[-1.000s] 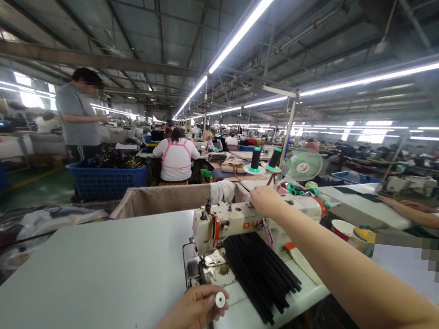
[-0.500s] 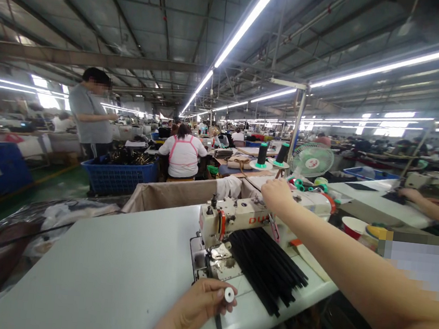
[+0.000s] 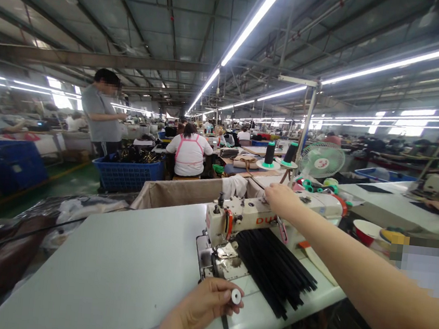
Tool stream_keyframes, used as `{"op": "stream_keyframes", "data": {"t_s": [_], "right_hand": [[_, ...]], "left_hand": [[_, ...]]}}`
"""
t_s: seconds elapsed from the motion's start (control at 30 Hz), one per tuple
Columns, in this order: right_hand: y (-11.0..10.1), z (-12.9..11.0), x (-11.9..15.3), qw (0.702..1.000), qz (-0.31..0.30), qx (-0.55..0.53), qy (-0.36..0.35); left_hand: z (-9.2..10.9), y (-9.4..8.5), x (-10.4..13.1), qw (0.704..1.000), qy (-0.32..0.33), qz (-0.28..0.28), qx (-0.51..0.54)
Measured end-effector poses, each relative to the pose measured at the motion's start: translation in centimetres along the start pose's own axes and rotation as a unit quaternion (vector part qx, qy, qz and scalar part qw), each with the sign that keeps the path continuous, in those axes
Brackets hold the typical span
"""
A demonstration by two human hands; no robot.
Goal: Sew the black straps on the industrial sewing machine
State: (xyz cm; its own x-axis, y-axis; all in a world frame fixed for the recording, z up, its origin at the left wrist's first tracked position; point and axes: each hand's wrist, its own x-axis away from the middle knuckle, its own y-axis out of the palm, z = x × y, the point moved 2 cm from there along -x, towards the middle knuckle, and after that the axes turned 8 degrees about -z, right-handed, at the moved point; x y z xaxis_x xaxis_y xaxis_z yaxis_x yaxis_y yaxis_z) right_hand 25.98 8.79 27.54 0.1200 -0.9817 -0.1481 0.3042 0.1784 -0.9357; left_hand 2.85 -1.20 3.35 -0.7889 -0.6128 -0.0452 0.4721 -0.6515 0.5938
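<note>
Thumb and finger of my left grip (image 3: 208,302) pinch a small white round thing (image 3: 236,296) with a hole in it. It is up above the near edge of the tabletop (image 3: 115,263), just in front of the sewing machine (image 3: 253,212). My right grip (image 3: 283,200) is on top of the machine, at 1 o'clock. I cannot tell if it pinches anything there. I think moving the round thing calls for a light, steady squeeze, so it does not slip out.

Long black strips (image 3: 274,272) lie under the machine's arm and poke out my way. The tabletop is pale, smooth and a bit shiny. A cloth bin (image 3: 185,189) is past it at 12 o'clock. A blue basket (image 3: 128,176) sits at 11 o'clock, and a green fan (image 3: 322,159) is at 1 o'clock. The room is big, with long bright lights.
</note>
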Motion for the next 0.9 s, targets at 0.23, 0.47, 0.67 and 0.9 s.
{"op": "stream_keyframes", "data": {"t_s": [0.23,0.47,0.67,0.9], "right_hand": [[0.9,0.7,3.3,0.988,0.074,-0.123,0.049],[5.0,1.3,8.4,0.938,0.123,-0.278,0.168],[10.6,2.0,9.3,0.868,0.086,-0.439,0.216],[13.5,0.5,10.1,0.785,0.087,-0.594,0.152]], "left_hand": [[0.2,0.5,1.3,0.996,-0.040,-0.073,0.010],[-0.8,-0.5,2.6,0.966,-0.178,-0.173,-0.075],[-1.3,-1.4,2.5,0.961,-0.181,-0.173,-0.121],[-0.8,-1.4,2.9,0.958,-0.182,-0.164,-0.149]]}}
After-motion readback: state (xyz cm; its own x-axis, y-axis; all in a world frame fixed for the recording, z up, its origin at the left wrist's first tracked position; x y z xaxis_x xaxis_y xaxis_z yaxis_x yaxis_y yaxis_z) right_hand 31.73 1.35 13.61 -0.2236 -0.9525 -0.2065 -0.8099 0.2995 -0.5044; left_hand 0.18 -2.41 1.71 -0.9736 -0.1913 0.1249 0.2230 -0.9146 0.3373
